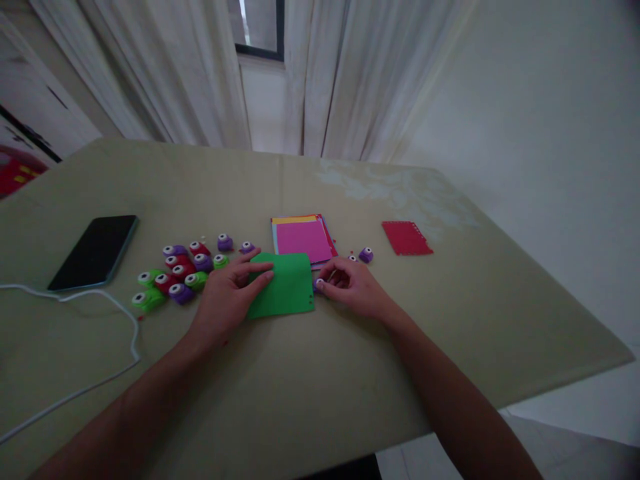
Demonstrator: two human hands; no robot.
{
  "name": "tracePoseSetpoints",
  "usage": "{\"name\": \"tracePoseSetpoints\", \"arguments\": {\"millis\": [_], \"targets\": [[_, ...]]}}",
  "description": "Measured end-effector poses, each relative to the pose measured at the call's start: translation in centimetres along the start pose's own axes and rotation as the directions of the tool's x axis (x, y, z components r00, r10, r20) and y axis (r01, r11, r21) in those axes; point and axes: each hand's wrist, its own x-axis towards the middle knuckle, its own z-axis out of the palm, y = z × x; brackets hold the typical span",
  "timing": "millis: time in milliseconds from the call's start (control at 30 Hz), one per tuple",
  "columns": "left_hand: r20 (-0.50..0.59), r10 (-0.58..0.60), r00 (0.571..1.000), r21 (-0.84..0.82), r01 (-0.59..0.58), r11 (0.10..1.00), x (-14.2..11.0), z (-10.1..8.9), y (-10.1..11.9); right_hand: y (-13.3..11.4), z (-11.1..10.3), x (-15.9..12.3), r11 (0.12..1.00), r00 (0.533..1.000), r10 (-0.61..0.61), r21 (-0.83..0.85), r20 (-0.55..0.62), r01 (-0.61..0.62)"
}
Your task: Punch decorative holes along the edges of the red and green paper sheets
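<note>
Table under green sheet. Tablet well left of sheet. Paper stack beyond sheet. Left hand on sheet's left part, grip loosely apart. Right hand clamped on purple punch at sheet's right edge.

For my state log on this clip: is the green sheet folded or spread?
Spread: the green sheet shows one broad, uncreased face, with the left hand over its left side.

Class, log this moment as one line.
left hand: on green sheet; right hand: fingers on purple punch, sheet's right edge; beyond: red sheet
</note>
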Motion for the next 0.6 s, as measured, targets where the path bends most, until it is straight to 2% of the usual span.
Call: {"name": "tracePoseSetpoints", "arguments": {"millis": [600], "targets": [[0.019, -0.003, 1.000, 0.029, 0.003, 1.000, 0.03, 0.10, -0.44, -0.04, 0.19, -0.07, 1.000, 1.000, -0.015, -0.025, -0.011, 0.014]]}}
